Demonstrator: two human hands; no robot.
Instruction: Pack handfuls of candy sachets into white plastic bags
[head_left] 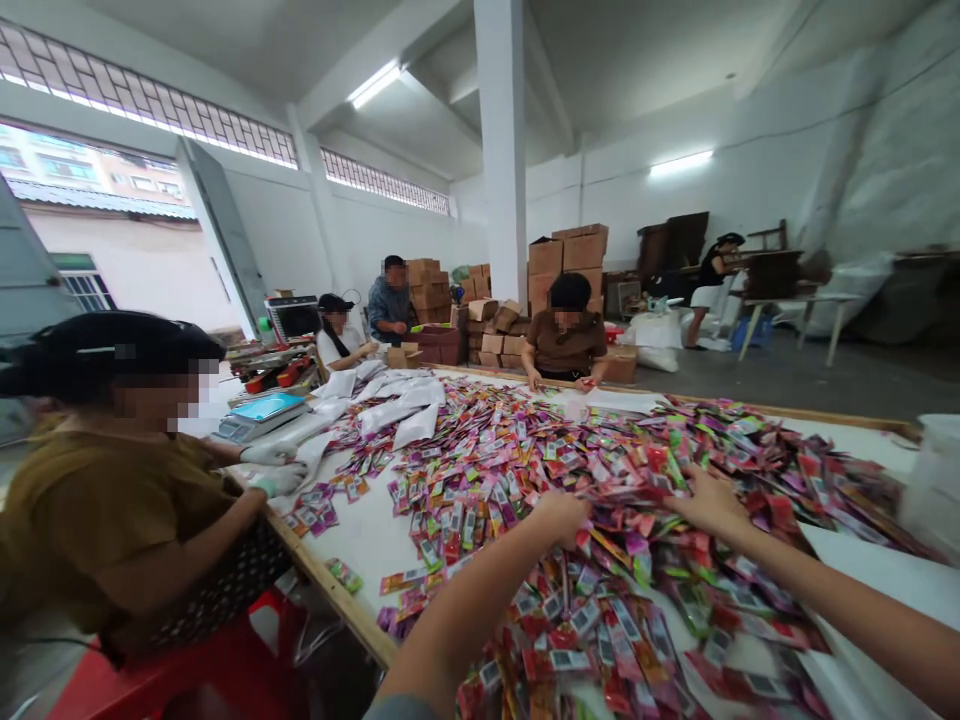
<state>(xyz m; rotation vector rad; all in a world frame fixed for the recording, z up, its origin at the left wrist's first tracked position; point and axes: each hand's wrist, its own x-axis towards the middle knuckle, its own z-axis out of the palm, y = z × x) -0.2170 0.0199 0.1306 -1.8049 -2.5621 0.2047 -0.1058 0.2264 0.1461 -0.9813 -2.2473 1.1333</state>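
Left grip [559, 518] and right grip [709, 503], loosely open on heaped sachets [600, 630]

Left hand [559, 518] and right hand [709, 503] rest in a heap of barcoded foil sachets [600, 610] on a wood-edged white worktable [330, 590]; right fingers spread. A seated co-worker's gloved hands [271, 468] are at the table edge, near a digital scale [259, 418]. Stacked cardboard cartons [577, 250] stand beyond.

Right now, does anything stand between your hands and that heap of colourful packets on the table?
Nothing visible does. The left hand and the right hand are both down on the heap of barcoded packets, with no object between them and it.
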